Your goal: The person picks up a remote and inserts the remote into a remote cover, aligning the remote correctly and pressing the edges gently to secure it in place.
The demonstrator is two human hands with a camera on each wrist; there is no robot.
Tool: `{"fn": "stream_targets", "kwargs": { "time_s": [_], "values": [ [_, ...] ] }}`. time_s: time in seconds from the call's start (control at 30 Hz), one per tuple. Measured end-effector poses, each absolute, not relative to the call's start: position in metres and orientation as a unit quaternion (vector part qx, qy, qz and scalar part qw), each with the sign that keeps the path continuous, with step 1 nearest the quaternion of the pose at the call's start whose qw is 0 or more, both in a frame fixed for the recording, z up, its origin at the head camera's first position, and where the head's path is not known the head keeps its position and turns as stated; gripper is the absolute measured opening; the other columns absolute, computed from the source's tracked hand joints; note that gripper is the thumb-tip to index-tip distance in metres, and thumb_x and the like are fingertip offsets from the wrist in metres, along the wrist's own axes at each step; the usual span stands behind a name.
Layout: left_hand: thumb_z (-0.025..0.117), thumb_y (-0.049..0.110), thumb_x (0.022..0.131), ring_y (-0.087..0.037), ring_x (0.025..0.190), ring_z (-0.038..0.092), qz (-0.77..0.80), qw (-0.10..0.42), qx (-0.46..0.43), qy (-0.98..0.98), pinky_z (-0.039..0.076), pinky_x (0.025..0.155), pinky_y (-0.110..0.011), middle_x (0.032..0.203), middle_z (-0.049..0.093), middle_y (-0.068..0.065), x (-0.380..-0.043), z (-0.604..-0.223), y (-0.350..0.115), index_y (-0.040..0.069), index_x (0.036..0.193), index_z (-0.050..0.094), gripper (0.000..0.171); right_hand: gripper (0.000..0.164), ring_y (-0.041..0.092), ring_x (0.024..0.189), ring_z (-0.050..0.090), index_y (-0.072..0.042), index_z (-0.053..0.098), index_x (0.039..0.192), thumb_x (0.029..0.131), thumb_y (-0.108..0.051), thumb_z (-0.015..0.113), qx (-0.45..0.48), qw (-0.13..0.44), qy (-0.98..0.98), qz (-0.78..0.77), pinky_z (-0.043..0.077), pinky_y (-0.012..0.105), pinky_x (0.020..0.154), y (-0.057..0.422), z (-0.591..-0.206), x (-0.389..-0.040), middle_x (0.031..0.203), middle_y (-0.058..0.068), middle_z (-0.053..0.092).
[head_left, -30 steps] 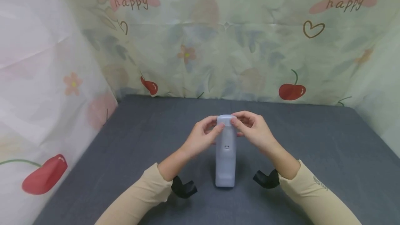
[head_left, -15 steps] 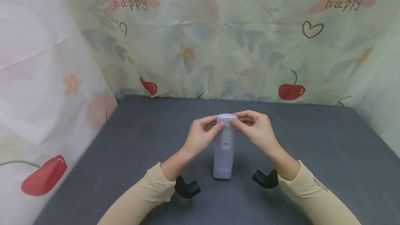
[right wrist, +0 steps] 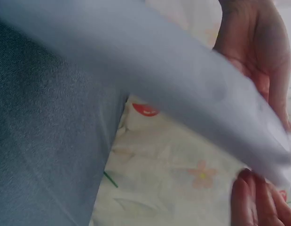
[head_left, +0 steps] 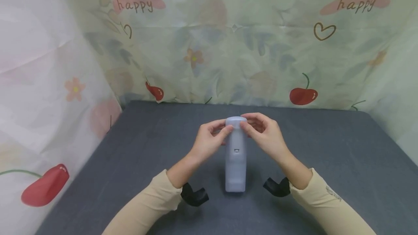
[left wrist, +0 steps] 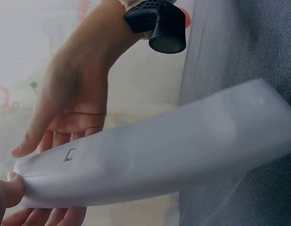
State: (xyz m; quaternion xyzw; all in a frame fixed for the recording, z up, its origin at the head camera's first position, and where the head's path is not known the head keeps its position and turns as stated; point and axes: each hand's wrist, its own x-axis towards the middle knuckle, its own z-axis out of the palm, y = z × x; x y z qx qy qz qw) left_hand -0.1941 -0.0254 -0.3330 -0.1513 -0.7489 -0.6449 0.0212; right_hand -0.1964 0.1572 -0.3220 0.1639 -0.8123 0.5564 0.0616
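A long, pale lavender plastic case (head_left: 236, 159) stands roughly upright at mid-table in the head view, with a small square notch on its near face. Its exact kind is not clear. At its upper left edge my left hand (head_left: 209, 140) grips it, thumb in front and fingers behind. My right hand (head_left: 266, 133) pinches the upper right edge the same way. The left wrist view shows the case (left wrist: 150, 155) lengthwise, with a seam near the held end. Whether its lower end touches the table cannot be told.
A dark grey cloth (head_left: 156, 140) covers the table. Behind it hangs a pale curtain (head_left: 225, 53) printed with cherries and hearts, and another printed sheet (head_left: 42, 119) is on the left. Black wrist cameras (head_left: 195, 196) stick out under both forearms.
The lower end of the case swung away from me and then back towards me. Both hands keep their hold and have risen slightly.
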Motion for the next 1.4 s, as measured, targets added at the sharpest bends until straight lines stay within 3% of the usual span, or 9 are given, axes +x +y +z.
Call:
{"fn": "stream_targets", "kwargs": {
  "time_s": [0.2, 0.33, 0.57, 0.77, 0.87, 0.97, 1.07, 1.2, 1.4],
  "values": [
    [0.058, 0.018, 0.093, -0.027, 0.095, 0.068, -0.665, 0.027, -0.141, -0.733, 0.058, 0.069, -0.035, 0.117, 0.064, -0.017, -0.196, -0.328, -0.030, 0.003, 0.121, 0.061, 0.032, 0.039, 0.013, 0.090, 0.064, -0.001, 0.053, 0.122, 0.090, -0.022, 0.062, 0.225, -0.087, -0.820, 0.518, 0.056, 0.033, 0.077, 0.167, -0.335, -0.201, 0.111, 0.019, 0.062],
    [0.057, 0.018, 0.093, -0.028, 0.096, 0.067, -0.671, 0.035, -0.131, -0.729, 0.058, 0.070, -0.036, 0.118, 0.063, -0.017, -0.197, -0.325, -0.032, 0.004, 0.122, 0.060, 0.032, 0.037, 0.018, 0.088, 0.065, 0.000, 0.056, 0.118, 0.088, -0.019, 0.065, 0.273, -0.121, -0.818, 0.492, 0.057, 0.033, 0.073, 0.168, -0.342, -0.202, 0.106, 0.019, 0.064],
    [0.052, 0.027, 0.096, -0.028, 0.107, 0.063, -0.681, -0.010, -0.115, -0.723, 0.054, 0.085, -0.039, 0.124, 0.061, -0.014, -0.200, -0.324, -0.037, 0.006, 0.125, 0.058, 0.036, 0.038, 0.020, 0.089, 0.065, -0.004, 0.057, 0.118, 0.086, -0.020, 0.068, 0.254, -0.061, -0.839, 0.477, 0.055, 0.030, 0.072, 0.169, -0.342, -0.201, 0.108, 0.015, 0.065],
    [0.043, 0.040, 0.098, -0.019, 0.077, 0.067, -0.638, -0.119, -0.095, -0.755, 0.057, 0.074, -0.034, 0.092, 0.063, -0.008, -0.205, -0.328, -0.046, 0.003, 0.118, 0.060, 0.045, 0.045, 0.027, 0.098, 0.065, -0.005, 0.054, 0.125, 0.084, -0.014, 0.070, 0.231, -0.012, -0.837, 0.497, 0.054, 0.028, 0.077, 0.173, -0.342, -0.201, 0.116, 0.017, 0.063],
    [0.039, 0.045, 0.098, -0.018, 0.072, 0.068, -0.611, -0.194, -0.104, -0.760, 0.058, 0.072, -0.037, 0.090, 0.063, -0.012, -0.204, -0.334, -0.047, 0.001, 0.125, 0.052, 0.053, 0.045, 0.020, 0.100, 0.065, -0.002, 0.055, 0.123, 0.082, -0.008, 0.071, 0.243, 0.006, -0.817, 0.522, 0.055, 0.030, 0.083, 0.173, -0.344, -0.201, 0.116, 0.017, 0.062],
    [0.038, 0.048, 0.098, -0.021, 0.076, 0.070, -0.625, -0.236, -0.108, -0.737, 0.057, 0.076, -0.041, 0.101, 0.064, -0.021, -0.203, -0.339, -0.046, 0.001, 0.129, 0.044, 0.057, 0.039, 0.007, 0.098, 0.062, 0.002, 0.057, 0.116, 0.079, -0.001, 0.071, 0.263, 0.025, -0.801, 0.538, 0.054, 0.028, 0.085, 0.173, -0.346, -0.200, 0.112, 0.014, 0.061],
    [0.042, 0.045, 0.097, -0.019, 0.077, 0.070, -0.652, -0.248, -0.105, -0.709, 0.056, 0.079, -0.040, 0.110, 0.062, -0.023, -0.203, -0.339, -0.044, 0.002, 0.132, 0.038, 0.055, 0.031, -0.003, 0.100, 0.056, 0.003, 0.060, 0.108, 0.078, 0.006, 0.069, 0.289, 0.042, -0.792, 0.536, 0.052, 0.030, 0.090, 0.173, -0.348, -0.199, 0.112, 0.013, 0.060],
    [0.048, 0.034, 0.097, -0.014, 0.079, 0.069, -0.676, -0.242, -0.091, -0.690, 0.055, 0.083, -0.039, 0.118, 0.057, -0.022, -0.202, -0.337, -0.041, 0.003, 0.136, 0.032, 0.053, 0.032, -0.007, 0.107, 0.050, 0.002, 0.063, 0.107, 0.076, 0.011, 0.068, 0.305, 0.061, -0.796, 0.519, 0.046, 0.040, 0.096, 0.171, -0.349, -0.197, 0.119, 0.019, 0.055],
    [0.058, 0.020, 0.093, -0.014, 0.082, 0.068, -0.689, -0.195, -0.077, -0.694, 0.055, 0.085, -0.039, 0.120, 0.059, -0.022, -0.199, -0.337, -0.037, 0.009, 0.138, 0.030, 0.054, 0.037, 0.010, 0.101, 0.047, -0.002, 0.065, 0.110, 0.074, 0.005, 0.074, 0.258, 0.073, -0.833, 0.484, 0.053, 0.041, 0.087, 0.169, -0.346, -0.195, 0.115, 0.013, 0.049]
  ]
}}
